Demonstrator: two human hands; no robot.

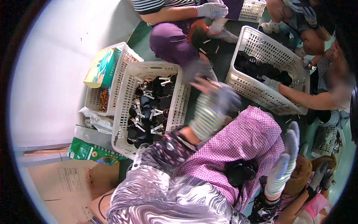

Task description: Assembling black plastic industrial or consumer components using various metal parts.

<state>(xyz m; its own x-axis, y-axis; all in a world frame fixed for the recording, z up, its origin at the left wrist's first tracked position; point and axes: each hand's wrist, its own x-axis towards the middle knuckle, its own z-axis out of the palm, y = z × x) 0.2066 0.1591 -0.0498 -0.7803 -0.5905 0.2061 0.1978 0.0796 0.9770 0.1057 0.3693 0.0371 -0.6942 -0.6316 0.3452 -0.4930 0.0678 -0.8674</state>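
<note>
My left hand, in a striped knit glove, is smeared by motion above my lap, near the right rim of a white plastic basket. A dark blur shows by its fingertips; I cannot tell whether it is held. Dark rounded pieces with pale, shiny strips fill the basket. To the right, my right hand, also gloved, is raised with fingers stretched out and nothing in it. A black rounded thing with a strap-like tail lies on the pink checked cloth over my lap.
A second white basket with black pieces stands at the far right, a co-worker's gloved hand in it. Another basket at left carries a green and yellow box. Cardboard lies lower left. Other people sit around; small pale strips litter the floor.
</note>
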